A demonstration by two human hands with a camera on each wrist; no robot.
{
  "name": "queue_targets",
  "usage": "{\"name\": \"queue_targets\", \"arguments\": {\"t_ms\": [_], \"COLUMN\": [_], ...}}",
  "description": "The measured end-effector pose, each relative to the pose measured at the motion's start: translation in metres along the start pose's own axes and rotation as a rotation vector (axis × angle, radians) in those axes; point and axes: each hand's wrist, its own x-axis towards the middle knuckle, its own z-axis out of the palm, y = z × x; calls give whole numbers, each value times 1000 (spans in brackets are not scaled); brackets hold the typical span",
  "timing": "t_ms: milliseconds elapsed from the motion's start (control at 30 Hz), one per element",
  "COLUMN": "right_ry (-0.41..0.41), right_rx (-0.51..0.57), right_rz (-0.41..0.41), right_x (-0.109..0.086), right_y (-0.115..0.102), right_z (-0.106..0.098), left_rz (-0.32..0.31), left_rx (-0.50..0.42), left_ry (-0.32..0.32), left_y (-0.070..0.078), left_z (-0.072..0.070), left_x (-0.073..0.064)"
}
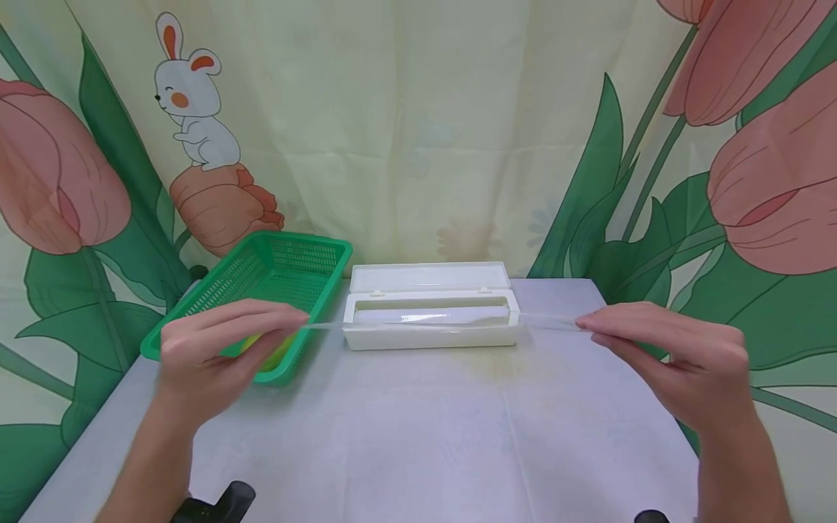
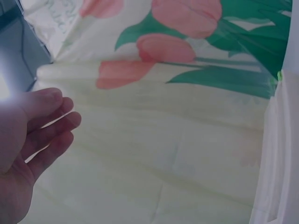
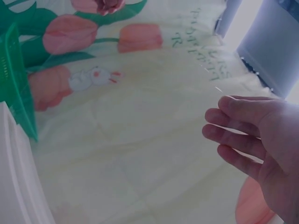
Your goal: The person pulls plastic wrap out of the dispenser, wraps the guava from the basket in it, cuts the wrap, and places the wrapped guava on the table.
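Note:
A clear strip of plastic film [image 1: 327, 325] is stretched level between both hands, in front of a white box. My left hand [image 1: 219, 356] pinches its left end between thumb and fingers; my right hand [image 1: 683, 356] pinches the right end. In the wrist views the left hand [image 2: 32, 135] and right hand [image 3: 252, 135] have thumb against forefinger, the other fingers loosely bent. The white box [image 1: 425, 340] stands on the table with its lid [image 1: 428, 277] raised and a pale roll [image 1: 379, 316] inside. Whether the film still joins the roll, I cannot tell.
Left of the box, a green plastic basket [image 1: 330, 254] holds something yellow-green [image 1: 280, 354], partly hidden by the left hand. A white cloth covers the table [image 1: 431, 436]. Behind it hangs a curtain [image 1: 451, 145] printed with tulips and a rabbit.

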Motion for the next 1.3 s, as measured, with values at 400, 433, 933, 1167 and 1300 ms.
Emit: {"name": "queue_targets", "arguments": {"t_ms": [400, 433, 933, 1167, 1300], "right_ry": [11, 9, -32, -71, -100], "right_rx": [28, 17, -34, -75, -109], "right_rz": [-12, -4, 77, 132, 171], "right_x": [3, 3, -2, -11, -17], "right_y": [-3, -3, 7, 15, 21], "right_z": [1, 0, -1, -5, -8], "left_rz": [4, 1, -37, -92, -120], "left_rx": [-43, -41, -9, 21, 48], "left_ry": [-2, -1, -32, -91, -128], "left_y": [4, 5, -4, -12, -17], "left_z": [-1, 0, 1, 1, 0], "left_x": [2, 1, -1, -9, -15]}}
